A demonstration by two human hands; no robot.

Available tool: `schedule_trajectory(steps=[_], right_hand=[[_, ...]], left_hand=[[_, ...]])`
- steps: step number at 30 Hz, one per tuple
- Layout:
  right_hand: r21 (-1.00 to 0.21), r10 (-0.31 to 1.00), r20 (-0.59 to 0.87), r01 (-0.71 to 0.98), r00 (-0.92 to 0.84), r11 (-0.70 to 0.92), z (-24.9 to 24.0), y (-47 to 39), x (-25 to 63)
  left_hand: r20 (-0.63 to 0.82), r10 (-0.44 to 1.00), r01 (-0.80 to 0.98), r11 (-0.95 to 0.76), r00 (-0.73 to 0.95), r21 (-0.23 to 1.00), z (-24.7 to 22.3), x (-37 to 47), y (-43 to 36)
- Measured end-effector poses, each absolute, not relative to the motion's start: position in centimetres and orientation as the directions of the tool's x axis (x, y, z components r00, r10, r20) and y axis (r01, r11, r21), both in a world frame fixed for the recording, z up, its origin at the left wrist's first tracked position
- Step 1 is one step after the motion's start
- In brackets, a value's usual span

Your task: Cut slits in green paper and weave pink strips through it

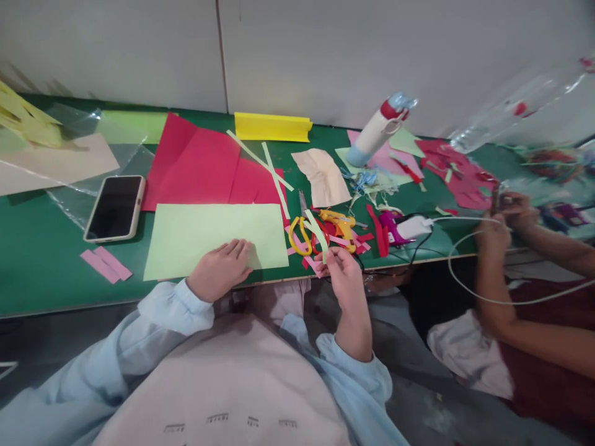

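Along a pale wall (116, 56) runs a green desk (28, 266). On it, the left hand (220, 269) lies flat and relaxed on a light green sheet (186, 235), with red paper (199, 161) just beyond. To the sheet's right, the right hand (341, 269) pinches a pale green strip (320, 237), possibly more than one, near yellow-handled scissors (302, 203).

A pale green, flat paper sheet (186, 241) is under the left hand (221, 269), and a thin, pale green paper strip (320, 235) is in the right hand (343, 271). Past the left hand is big, bright red paper (199, 164). Close to the right hand are yellow, round scissor handles (292, 240) and a yellow-orange plastic glue gun (343, 225).
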State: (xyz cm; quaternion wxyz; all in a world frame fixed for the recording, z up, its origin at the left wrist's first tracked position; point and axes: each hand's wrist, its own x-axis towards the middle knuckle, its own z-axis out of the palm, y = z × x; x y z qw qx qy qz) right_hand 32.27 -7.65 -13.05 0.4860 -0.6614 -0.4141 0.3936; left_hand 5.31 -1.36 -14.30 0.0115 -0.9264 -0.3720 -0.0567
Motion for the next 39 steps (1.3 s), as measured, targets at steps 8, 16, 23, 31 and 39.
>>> schedule_trajectory(steps=[8,16,23,31,39], right_hand=[[-0.978,0.918,-0.111,0.120,0.381,-0.168,-13.3,-8.3,33.2],[-0.976,0.914,-0.089,0.148,0.396,-0.159,-13.1,-8.9,33.9],[-0.976,0.917,-0.113,0.130,0.382,-0.174,-13.5,-8.6,33.5],[-0.986,0.933,-0.091,0.101,0.349,-0.134,-13.2,-8.2,32.9],[-0.985,0.930,-0.126,0.068,0.345,-0.158,-13.3,-7.7,32.6]], left_hand=[[0.068,0.694,0.694,-0.719,0.717,0.031,-13.6,3.8,-1.5],[0.068,0.892,0.861,-0.449,0.447,0.237,-11.0,0.3,0.9],[0.322,0.946,0.968,-0.119,0.043,0.222,-7.5,-0.8,1.7],[0.484,0.871,0.986,0.000,-0.081,0.164,-5.0,-1.2,2.4],[0.428,0.903,0.963,-0.090,-0.028,0.254,-5.7,-1.6,2.3]])
